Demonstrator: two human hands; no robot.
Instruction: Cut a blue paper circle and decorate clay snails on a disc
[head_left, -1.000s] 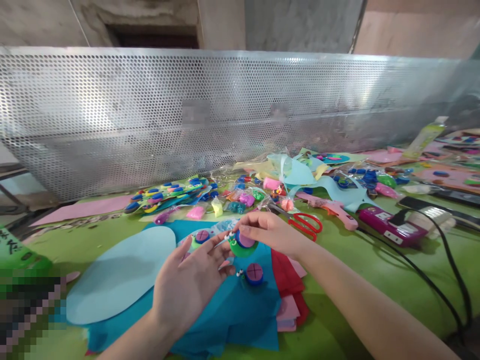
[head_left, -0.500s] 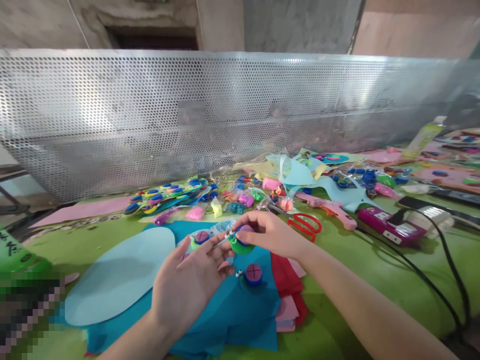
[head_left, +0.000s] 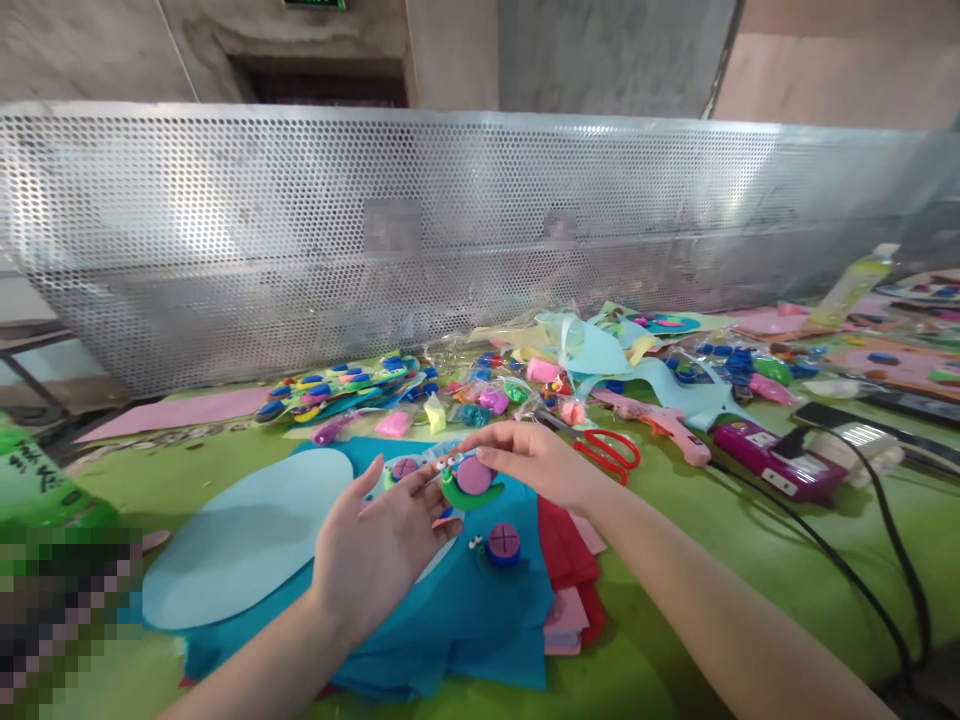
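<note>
My right hand [head_left: 529, 462] pinches a clay snail [head_left: 474, 476] by its shell, with fingertips over the top. The snail has a green body, a round purple shell and two googly eyes facing left. My left hand [head_left: 379, 545] is palm up just left of and beneath it, thumb spread, fingertips beside the snail's head; whether they touch it I cannot tell. A second snail with a cross-scored purple shell [head_left: 504, 544] lies on the teal felt sheets [head_left: 480, 625] below. Another purple-shelled snail [head_left: 405, 469] sits behind my left fingers, partly hidden.
A pale blue oval sheet [head_left: 251, 540] lies at left. Red-handled scissors [head_left: 611, 455], a pink glue gun [head_left: 667, 425] and a purple power strip [head_left: 776, 460] with black cables are at right. Bagged clay [head_left: 472, 415] lines the back, before a perforated metal panel [head_left: 480, 250].
The held snail has been turned in my right fingers, so its purple shell face and green body now show side-on. My left fingers stay close beneath. The view has shifted slightly.
</note>
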